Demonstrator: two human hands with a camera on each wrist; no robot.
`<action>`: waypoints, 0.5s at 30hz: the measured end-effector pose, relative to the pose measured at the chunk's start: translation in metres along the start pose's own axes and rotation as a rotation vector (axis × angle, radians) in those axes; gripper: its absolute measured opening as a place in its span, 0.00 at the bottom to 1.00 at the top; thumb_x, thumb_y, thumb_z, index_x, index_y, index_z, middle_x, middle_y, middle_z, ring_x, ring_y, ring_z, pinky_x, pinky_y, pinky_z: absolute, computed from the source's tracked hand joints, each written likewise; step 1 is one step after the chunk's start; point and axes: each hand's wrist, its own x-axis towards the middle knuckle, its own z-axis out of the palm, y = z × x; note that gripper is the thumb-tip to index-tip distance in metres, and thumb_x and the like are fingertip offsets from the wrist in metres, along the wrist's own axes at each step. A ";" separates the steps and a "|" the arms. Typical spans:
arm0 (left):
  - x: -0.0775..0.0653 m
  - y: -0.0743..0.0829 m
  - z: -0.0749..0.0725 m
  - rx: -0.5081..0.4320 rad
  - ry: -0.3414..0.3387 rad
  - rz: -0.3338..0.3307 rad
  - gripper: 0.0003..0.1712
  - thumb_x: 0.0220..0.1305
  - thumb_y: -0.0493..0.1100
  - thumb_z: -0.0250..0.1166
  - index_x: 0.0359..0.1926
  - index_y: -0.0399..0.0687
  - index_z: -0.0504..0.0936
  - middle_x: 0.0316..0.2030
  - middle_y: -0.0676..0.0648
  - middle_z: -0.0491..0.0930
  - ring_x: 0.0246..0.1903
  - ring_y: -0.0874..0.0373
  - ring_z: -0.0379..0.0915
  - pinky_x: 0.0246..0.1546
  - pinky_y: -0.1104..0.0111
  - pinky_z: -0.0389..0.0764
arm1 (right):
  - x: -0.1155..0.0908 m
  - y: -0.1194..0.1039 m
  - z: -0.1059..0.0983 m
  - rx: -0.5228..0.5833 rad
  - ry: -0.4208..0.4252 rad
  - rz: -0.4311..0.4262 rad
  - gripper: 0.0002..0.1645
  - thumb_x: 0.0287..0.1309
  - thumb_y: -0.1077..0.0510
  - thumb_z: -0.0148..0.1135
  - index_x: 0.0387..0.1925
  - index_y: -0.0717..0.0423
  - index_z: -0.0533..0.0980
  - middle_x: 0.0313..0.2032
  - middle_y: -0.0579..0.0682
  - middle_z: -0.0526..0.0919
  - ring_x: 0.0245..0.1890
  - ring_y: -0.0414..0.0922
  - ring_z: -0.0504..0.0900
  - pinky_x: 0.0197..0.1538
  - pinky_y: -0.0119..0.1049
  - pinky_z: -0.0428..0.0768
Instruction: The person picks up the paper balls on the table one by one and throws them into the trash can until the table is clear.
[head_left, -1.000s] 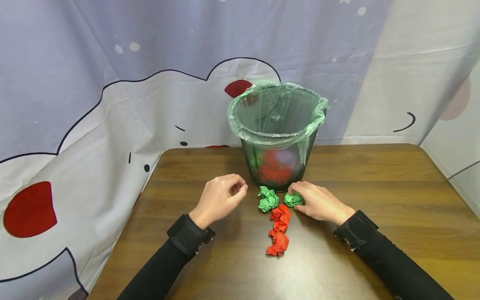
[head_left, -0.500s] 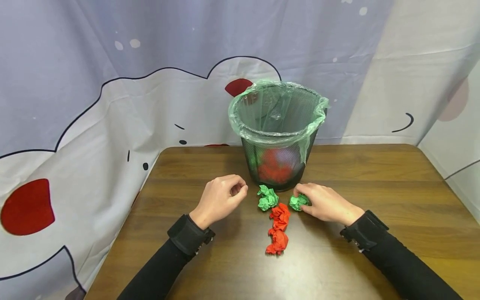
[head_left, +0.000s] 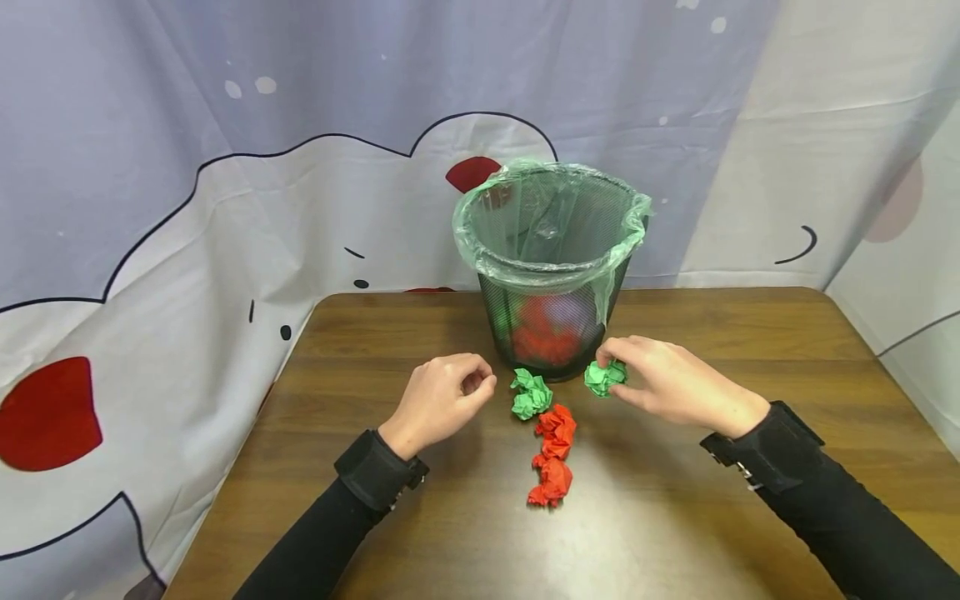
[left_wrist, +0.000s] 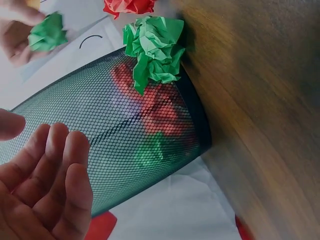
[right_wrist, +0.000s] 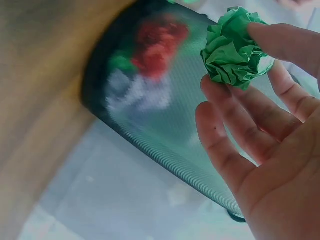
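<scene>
Between thumb and fingers my right hand pinches a crumpled green paper ball, raised in front of the bin's lower right side. The right wrist view shows the same green paper ball at the fingertips. My left hand is loosely curled and holds nothing, left of a second green paper ball on the table. Two crumpled red pieces of paper, one behind the other, lie in a line toward me. Behind them stands a black mesh bin with a green plastic liner.
Red, green and pale crumpled paper shows through the bin's mesh. The brown wooden table reaches back to a patterned curtain close behind the bin.
My right hand has lifted the green paper ball from the table and moved it right and slightly up. The left hand has stayed in place.
</scene>
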 end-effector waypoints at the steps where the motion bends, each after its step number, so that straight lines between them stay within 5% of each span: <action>1: 0.000 0.000 0.001 -0.005 -0.003 -0.003 0.06 0.64 0.45 0.62 0.31 0.57 0.84 0.25 0.62 0.77 0.26 0.65 0.76 0.28 0.72 0.73 | 0.001 -0.002 -0.005 -0.004 0.009 -0.011 0.20 0.51 0.61 0.75 0.43 0.45 0.76 0.37 0.37 0.79 0.37 0.37 0.79 0.42 0.39 0.80; 15: -0.003 0.001 0.010 -0.035 -0.055 -0.030 0.05 0.64 0.47 0.62 0.31 0.59 0.84 0.25 0.63 0.77 0.26 0.64 0.77 0.28 0.72 0.73 | 0.011 -0.022 -0.058 -0.075 0.122 -0.138 0.24 0.49 0.62 0.76 0.47 0.49 0.76 0.41 0.39 0.80 0.40 0.36 0.77 0.43 0.38 0.79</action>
